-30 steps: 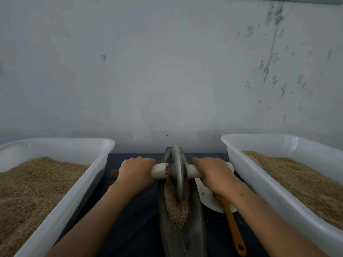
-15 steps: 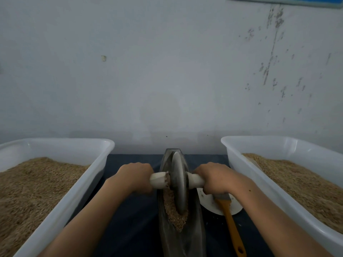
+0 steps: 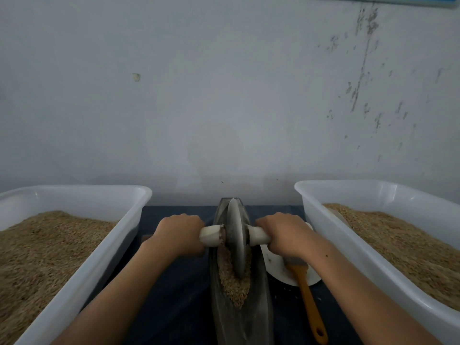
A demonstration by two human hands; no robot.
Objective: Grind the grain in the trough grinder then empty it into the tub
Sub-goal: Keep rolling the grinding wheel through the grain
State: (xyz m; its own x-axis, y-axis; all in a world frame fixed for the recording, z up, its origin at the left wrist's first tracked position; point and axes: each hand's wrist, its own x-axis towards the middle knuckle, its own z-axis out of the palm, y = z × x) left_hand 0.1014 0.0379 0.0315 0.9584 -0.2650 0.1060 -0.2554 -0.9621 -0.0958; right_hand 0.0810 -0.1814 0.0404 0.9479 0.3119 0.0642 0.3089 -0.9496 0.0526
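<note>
White translucent plastic made up the left tub (image 3: 74, 265), a smooth rectangular bin with rounded corners, heaped with coarse tan grain that looked dry and husky. Right beside it, on the dark blue tabletop (image 3: 179, 307), the left hand (image 3: 178, 232) was wrapped knuckles-up around the pale wooden axle handle (image 3: 210, 235), fingers fully curled over it, no gap showing.

Dead centre sat the trough grinder (image 3: 239, 314), a long boat-shaped metal channel, dull grey and scuffed, pointing away toward the wall. The metal wheel (image 3: 235, 239), a thin flat disc, stood upright in the groove, sitting in a narrow strip of crushed grain (image 3: 234, 287) that tapered to a point at the near end. Some grain was stuck at the hub too.

The right hand (image 3: 283, 235) gripped the other end of the handle the same way, closed tight around it. Under that wrist lay a white round plate (image 3: 278, 270) with a brush (image 3: 308, 302) resting on it, orange handle, glossy, with a hang hole at the near end.

Far right was the right tub (image 3: 373, 260), same cloudy plastic, also loaded with tan grain.
</note>
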